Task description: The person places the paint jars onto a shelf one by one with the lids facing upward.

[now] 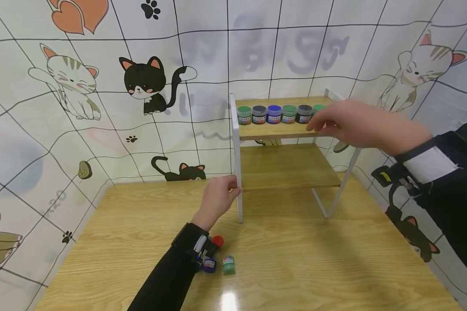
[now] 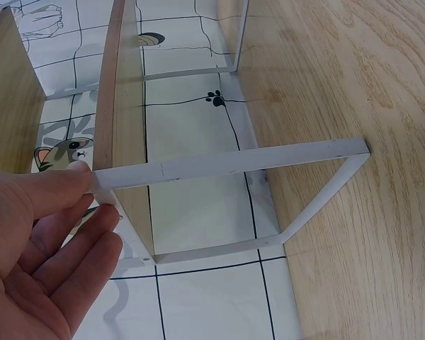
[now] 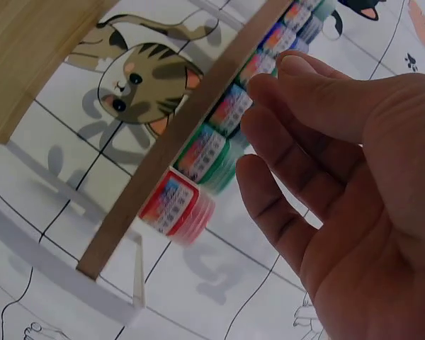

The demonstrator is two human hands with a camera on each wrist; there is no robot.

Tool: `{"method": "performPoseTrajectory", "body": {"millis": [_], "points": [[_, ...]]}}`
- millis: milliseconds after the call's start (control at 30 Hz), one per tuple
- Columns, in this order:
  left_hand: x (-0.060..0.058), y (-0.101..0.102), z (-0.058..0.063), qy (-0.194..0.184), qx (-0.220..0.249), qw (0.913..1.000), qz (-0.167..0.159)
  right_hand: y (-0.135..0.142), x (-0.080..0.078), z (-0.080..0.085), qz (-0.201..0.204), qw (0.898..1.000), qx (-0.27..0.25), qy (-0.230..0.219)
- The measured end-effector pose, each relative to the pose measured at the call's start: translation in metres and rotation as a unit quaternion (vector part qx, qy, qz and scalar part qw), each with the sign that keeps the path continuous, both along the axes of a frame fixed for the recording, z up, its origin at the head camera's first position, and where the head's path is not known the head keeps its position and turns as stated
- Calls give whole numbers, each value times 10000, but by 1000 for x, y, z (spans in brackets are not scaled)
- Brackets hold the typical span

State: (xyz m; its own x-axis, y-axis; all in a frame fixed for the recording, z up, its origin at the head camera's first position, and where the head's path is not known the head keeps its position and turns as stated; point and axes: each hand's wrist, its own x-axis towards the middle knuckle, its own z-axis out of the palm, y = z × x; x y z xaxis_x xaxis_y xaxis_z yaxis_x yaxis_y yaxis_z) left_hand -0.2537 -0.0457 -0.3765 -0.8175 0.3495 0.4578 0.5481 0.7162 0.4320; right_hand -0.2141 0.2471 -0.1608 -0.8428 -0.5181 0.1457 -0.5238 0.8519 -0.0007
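A two-tier wooden shelf point(image 1: 288, 166) with a white metal frame point(image 2: 234, 163) stands on the table. My left hand point(image 1: 215, 198) pinches the frame's left front upright between thumb and fingers, level with the lower board. Along the top board runs a row of small paint jars: green point(image 1: 244, 115), black point(image 1: 258, 115), blue point(image 1: 273, 114) and others. At its right end a red paint jar point(image 3: 177, 205) shows in the right wrist view, beside a green one point(image 3: 205, 156). Just in front of these jars hovers my right hand point(image 1: 358, 123), fingers loosely bent, holding nothing.
Below my left wrist, a green paint jar point(image 1: 228, 265), a blue one point(image 1: 209, 264) and a red-topped one point(image 1: 218, 241) are on the wooden table point(image 1: 315, 268). My left sleeve partly hides this group. A cat-patterned sheet point(image 1: 210, 56) hangs behind and around.
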Motion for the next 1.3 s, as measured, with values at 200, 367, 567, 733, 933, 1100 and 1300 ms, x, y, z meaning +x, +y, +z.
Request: {"method": "performPoseTrajectory", "body": {"millis": [200, 367, 567, 733, 933, 1100, 1300], "points": [[-1, 0, -1, -120, 28, 9999, 12, -13, 3, -15, 268, 9994, -162, -156], [-1, 0, -1, -131, 58, 9999, 38, -19, 1, -31, 406, 9984, -251, -288], [-1, 0, -2, -205, 88, 9998, 11, -19, -3, -62, 689, 9939, -506, -697], [-1, 1, -3, -274, 85, 9996, -6, -10, -4, -96, 727, 9896, -714, -1012], [-2, 1, -2, -167, 134, 9997, -66, 11, -1, -135, 387, 9830, -956, -1521], [-2, 1, -1, -176, 133, 9997, -53, 38, 0, -167, 125, 9789, -1131, -1694], [-3, 1, -1, -179, 126, 9998, -25, 78, 3, -201, -198, 9702, -1432, -1943]]}}
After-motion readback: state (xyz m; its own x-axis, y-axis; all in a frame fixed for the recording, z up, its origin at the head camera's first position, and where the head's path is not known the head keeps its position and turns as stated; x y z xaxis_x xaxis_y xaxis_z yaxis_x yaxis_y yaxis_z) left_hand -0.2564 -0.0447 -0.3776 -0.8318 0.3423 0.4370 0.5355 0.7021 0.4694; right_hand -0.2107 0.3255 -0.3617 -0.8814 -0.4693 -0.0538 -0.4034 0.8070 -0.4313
